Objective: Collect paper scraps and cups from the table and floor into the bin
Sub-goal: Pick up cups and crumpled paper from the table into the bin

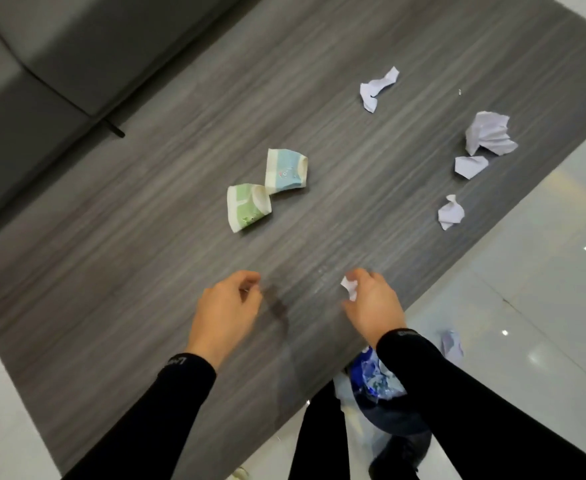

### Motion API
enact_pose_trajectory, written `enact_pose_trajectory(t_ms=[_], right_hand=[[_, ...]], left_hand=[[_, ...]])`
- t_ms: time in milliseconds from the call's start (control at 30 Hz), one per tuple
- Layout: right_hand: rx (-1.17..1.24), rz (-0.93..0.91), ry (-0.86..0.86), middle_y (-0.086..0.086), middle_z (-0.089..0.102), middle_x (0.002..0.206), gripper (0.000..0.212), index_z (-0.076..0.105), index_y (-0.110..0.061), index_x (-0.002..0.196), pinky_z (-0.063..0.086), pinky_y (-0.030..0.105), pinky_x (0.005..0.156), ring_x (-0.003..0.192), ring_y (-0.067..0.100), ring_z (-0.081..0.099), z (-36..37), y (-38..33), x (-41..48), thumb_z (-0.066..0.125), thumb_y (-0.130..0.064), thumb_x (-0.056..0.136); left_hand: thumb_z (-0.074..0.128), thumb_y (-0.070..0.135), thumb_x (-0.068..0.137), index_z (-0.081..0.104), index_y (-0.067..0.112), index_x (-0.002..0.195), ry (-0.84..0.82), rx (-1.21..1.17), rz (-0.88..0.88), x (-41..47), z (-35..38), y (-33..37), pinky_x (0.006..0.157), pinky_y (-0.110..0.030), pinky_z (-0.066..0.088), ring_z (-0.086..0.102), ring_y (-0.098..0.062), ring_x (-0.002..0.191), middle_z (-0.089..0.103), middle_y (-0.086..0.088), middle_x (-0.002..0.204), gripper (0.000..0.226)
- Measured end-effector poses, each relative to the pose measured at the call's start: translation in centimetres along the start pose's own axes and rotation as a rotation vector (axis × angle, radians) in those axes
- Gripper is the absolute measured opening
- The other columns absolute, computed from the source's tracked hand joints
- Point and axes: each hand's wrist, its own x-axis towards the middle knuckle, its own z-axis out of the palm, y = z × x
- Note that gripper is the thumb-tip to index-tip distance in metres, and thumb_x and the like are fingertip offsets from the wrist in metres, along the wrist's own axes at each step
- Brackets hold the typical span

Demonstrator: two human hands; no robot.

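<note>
Lounge: grey sofa (35, 64), low table (146, 271)

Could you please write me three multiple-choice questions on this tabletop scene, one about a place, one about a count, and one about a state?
1. Where does the green cup lie?
A. on the floor
B. on the table, touching the blue cup
C. inside the bin

2. How many paper cups are on the table?
A. two
B. four
C. none

3. What is the state of the right hand?
A. flat and open on the table
B. closed around a cup
C. pinching a small white paper scrap

Answers: 1 B, the green cup rests on the grey tabletop against the blue one. 2 A, only a green and a blue cup show. 3 C, white paper sits between its fingertips.
</note>
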Motion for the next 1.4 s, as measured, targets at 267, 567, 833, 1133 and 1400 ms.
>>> enact_pose_trajectory(t_ms=[267,567,833,1133,1400], right_hand=[[-0.161,0.005,0.022,0.009,0.059,0.113,0.037,0.054,-0.015,0.119,0.044,0.032,0.084,0.104,0.027,0.059,-1.4,1.1,1.6,0.06,-0.027,0.084],[-0.106,-0.027,-0.023,0.012,0.057,0.109,0.018,0.067,-0.009,0.097,0.042,0.028,0.081,0.092,0.029,0.061,-1.6,-0.1,3.6,0.052,-0.006,0.087],[0.356,-0.153,0.235,-0.005,0.063,0.095,0.031,0.061,-0.013,0.115,0.034,-0.003,0.067,0.083,0.008,0.057,-5.5,-8.0,8.7,0.056,-0.005,0.086],[-0.166,-0.492,0.145,0.011,0.043,0.144,0.026,0.074,-0.01,0.097,0.027,0.027,0.107,0.136,0.024,0.026,-5.5,-15.7,15.8,0.056,-0.027,0.089],[-0.226,-0.339,0.035,0.012,0.062,0.112,0.02,0.069,-0.014,0.103,0.043,0.031,0.086,0.104,0.029,0.057,-3.2,-13.6,15.0,0.054,-0.013,0.089]], left_hand=[[0.078,0.039,0.063,0.027,0.015,0.142,0.062,0.191,0.205,11.8,-2.3,2.1,0.111,-0.04,0.025,0.023,-0.028,0.137,0.03,-0.007,0.151,0.096],[0.079,0.04,0.057,0.04,0.014,0.133,-0.038,0.39,0.21,16.2,-1.2,0.8,0.095,-0.039,0.037,0.039,-0.032,0.117,0.048,-0.013,0.128,0.089],[0.064,0.025,0.078,0.062,0.013,0.083,0.12,0.31,0.161,13.9,-3.2,-0.7,0.061,-0.03,0.032,0.061,-0.04,0.079,0.07,-0.014,0.081,0.013],[0.066,0.023,0.079,0.069,0.016,0.075,-0.025,0.215,0.093,11.6,-3.5,-1.3,0.051,-0.03,0.036,0.061,-0.029,0.066,0.069,-0.008,0.065,0.009],[0.07,0.041,0.076,0.069,0.02,0.08,-0.045,0.025,-0.039,9.5,-3.3,-1.4,0.061,-0.034,0.047,0.065,-0.021,0.071,0.072,0.0,0.07,0.022]])
